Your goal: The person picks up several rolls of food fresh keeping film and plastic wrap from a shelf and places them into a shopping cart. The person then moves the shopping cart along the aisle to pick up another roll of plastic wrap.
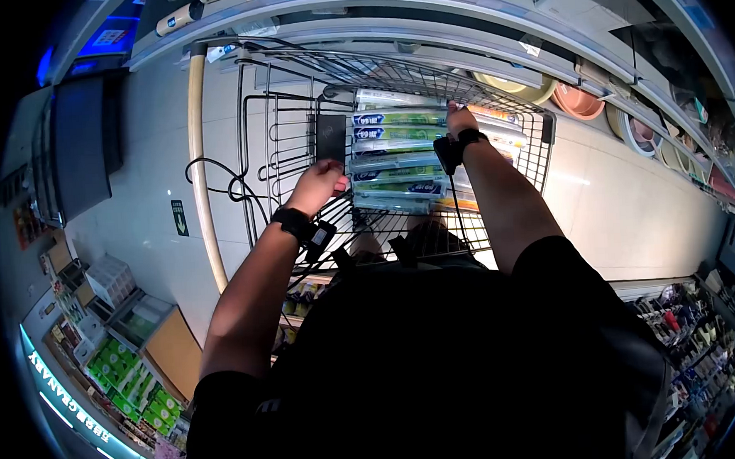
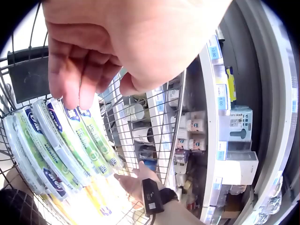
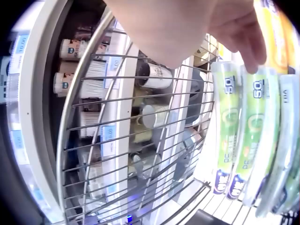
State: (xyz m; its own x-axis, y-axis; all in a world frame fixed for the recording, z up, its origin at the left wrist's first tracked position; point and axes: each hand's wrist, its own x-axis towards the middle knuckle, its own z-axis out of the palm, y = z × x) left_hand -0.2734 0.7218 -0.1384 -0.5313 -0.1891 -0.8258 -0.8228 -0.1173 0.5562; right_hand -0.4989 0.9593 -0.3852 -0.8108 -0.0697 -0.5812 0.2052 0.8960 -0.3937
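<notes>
Long tubular plastic-wrapped packs (image 1: 396, 132) with green labels lie side by side in a wire shopping cart (image 1: 539, 175). My left hand (image 1: 319, 186) is over their near-handle ends; in the left wrist view its loosely bent fingers (image 2: 86, 84) point down right at the pack ends, with nothing seen between them. At the opposite ends is my right hand (image 1: 462, 123). In the right wrist view its fingers (image 3: 253, 49) reach down to the top of a green-labelled pack (image 3: 255, 126). Orange-labelled packs (image 3: 276, 37) lie beyond these fingertips.
A black plate (image 1: 331, 138) is fixed inside the cart, and its long handle bar (image 1: 200, 163) runs along the left. Store shelves (image 1: 423, 15) with price tags line the cart's far side. Basins (image 1: 577, 100) sit on a low shelf. Green boxes (image 1: 121, 367) are stacked at lower left.
</notes>
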